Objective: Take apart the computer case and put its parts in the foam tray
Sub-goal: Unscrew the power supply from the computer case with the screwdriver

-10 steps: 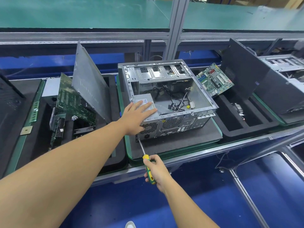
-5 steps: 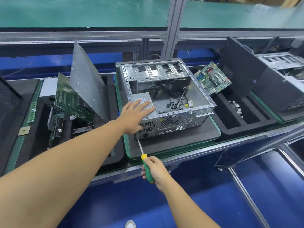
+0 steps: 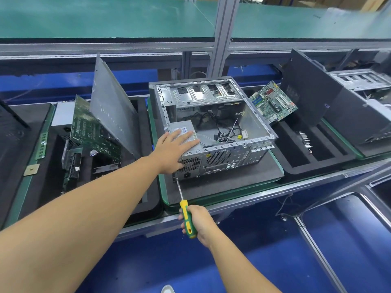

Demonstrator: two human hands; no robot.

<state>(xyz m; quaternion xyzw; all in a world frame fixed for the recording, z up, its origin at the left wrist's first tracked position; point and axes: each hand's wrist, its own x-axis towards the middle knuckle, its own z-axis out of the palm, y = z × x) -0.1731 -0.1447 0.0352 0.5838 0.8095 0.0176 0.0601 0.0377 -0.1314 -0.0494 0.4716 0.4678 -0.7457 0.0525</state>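
Note:
An open grey computer case lies on a dark mat, its rear panel facing me. Inside at the near left sits a silver power supply, with loose cables behind it. My left hand lies flat with straight fingers on the power supply and the case's rear corner. My right hand grips a yellow-green screwdriver; its tip touches the lower left corner of the rear panel. A black foam tray on the left holds a side panel, a circuit board and other parts.
A second foam tray on the right holds a green motherboard and a dark panel. Another case sits at far right. A metal rail edges the bench; a post rises behind.
Both hands keep their places; the left hand stays on the power supply and the screwdriver stays at the rear corner. Only the view shifted slightly.

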